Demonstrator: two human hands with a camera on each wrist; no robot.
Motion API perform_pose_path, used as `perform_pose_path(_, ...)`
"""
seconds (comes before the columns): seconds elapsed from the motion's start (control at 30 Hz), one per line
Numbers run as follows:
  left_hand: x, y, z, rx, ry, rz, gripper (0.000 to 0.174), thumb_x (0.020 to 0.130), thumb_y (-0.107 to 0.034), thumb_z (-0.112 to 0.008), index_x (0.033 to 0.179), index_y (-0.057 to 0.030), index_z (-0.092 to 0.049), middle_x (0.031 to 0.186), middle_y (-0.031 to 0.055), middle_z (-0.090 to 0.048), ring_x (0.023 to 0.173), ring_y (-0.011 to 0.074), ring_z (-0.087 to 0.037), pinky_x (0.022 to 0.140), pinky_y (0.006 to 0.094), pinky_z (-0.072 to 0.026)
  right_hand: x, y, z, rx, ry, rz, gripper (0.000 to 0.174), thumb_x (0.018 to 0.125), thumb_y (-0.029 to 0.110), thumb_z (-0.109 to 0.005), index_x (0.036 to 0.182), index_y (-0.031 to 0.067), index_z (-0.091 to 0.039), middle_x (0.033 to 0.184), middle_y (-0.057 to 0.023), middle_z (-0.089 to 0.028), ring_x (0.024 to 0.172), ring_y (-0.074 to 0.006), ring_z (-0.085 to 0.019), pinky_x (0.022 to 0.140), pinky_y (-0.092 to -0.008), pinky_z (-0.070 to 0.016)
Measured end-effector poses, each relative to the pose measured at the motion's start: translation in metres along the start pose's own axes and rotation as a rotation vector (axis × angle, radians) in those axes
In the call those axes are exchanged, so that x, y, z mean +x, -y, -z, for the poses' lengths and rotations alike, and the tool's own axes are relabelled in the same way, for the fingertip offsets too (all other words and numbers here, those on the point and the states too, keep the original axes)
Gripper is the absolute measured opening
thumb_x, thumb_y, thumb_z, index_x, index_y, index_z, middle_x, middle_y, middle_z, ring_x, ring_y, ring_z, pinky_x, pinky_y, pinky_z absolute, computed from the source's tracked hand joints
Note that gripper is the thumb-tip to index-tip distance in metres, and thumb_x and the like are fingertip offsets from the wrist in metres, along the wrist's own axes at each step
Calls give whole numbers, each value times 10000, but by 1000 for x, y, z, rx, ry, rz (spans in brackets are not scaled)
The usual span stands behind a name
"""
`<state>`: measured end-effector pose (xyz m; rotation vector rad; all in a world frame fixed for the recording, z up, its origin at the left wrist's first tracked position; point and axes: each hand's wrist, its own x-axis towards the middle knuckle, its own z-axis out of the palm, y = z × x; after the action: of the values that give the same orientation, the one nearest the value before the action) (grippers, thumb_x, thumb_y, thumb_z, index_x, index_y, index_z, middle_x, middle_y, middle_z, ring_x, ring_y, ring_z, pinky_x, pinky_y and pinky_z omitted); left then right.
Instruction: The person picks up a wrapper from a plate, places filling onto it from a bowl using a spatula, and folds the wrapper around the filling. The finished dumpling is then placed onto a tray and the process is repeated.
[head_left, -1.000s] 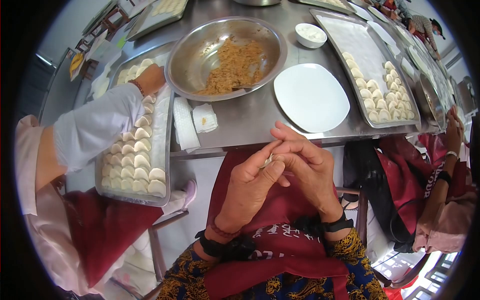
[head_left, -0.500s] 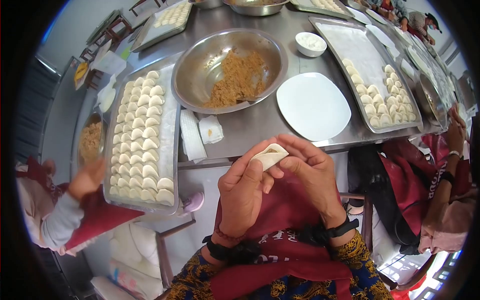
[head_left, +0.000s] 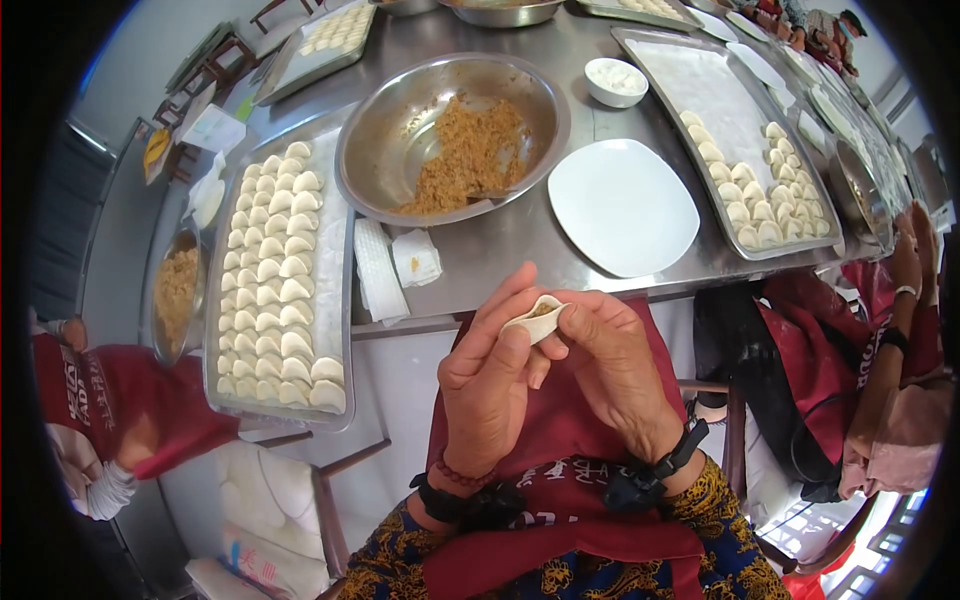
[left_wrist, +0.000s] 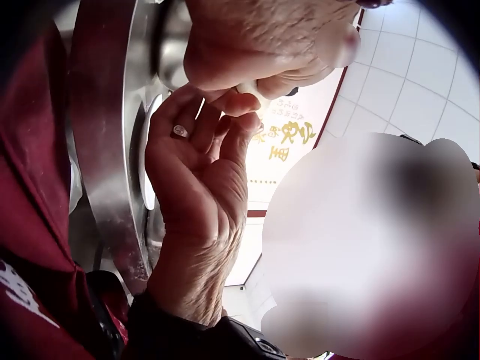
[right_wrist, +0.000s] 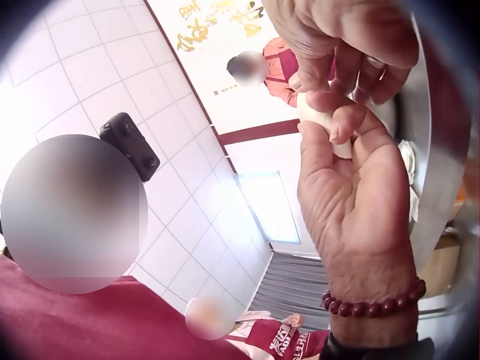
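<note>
Both hands meet just short of the counter edge. The left hand and right hand both pinch one half-folded dumpling. It sits at 1 o'clock of the left grip and 11 o'clock of the right, with fingertips curled on its rim. A steel bowl lies beyond at 11 o'clock.

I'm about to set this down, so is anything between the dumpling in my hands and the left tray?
Nothing tall. The left hand and right hand pinch the dumpling short of the table; only a flat cloth and napkin lie by the tray's right rim.
</note>
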<state>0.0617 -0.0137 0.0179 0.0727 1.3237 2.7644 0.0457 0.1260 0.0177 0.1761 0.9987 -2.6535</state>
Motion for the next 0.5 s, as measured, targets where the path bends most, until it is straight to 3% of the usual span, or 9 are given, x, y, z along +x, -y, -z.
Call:
perform_pose_path(0.2,0,3,-2,45,11,-42,339,1049,-45,-486,1360,61,-568,1504,170,-475,942,142,-618,677,231,-458,2,-7,6,45,17,122,122,964,27,-629,1052,-53,-651,1074,-149,-703,840,-145,-647,794,-287,-557)
perform_pose_path(0.43,1,1,-5,34,22,-40,343,1053,-67,-502,1365,61,-563,1430,169,-541,935,142,-628,682,226,-465,3,-6,3,-91,-73,196,216,940,-7,-629,1147,-64,-609,1005,-136,-705,862,-161,-667,754,-296,-570)
perform_pose_path(0.5,0,2,-6,45,5,-32,343,1051,-67,-507,1364,60,-565,1423,166,-545,933,138,-627,685,224,-468,3,-3,8,-98,25,149,226,926,-22,-634,1145,-60,-595,946,-134,-702,809,-184,-689,723,-305,-579)
